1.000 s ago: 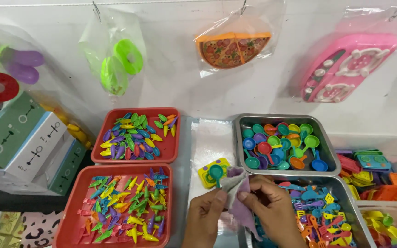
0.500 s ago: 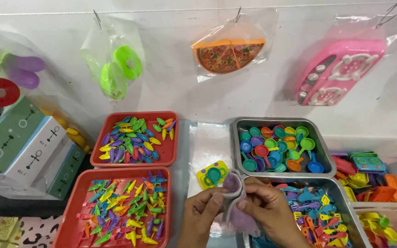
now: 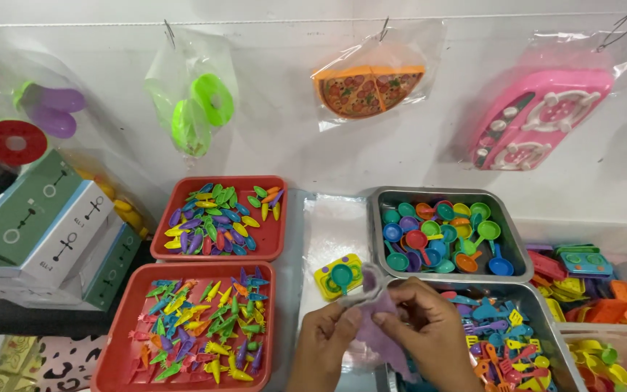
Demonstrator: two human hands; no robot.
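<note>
**Both hands on small purple bag, low centre of view**

Left hand (image 3: 326, 341) and right hand (image 3: 429, 330) both pinch a thin, translucent purple bag (image 3: 377, 327), crumpled and limp, just in front of the yellow toy stove with teal pan (image 3: 339, 274) lying on clear plastic sheet (image 3: 332, 229). Risk, as I judge it: film is flimsy, an uneven pull could tear it or let it slip. Metal tray of toy pans (image 3: 445, 234) and red tray of small parts (image 3: 197, 328) sit close either side, a stray elbow could scatter pieces
</note>
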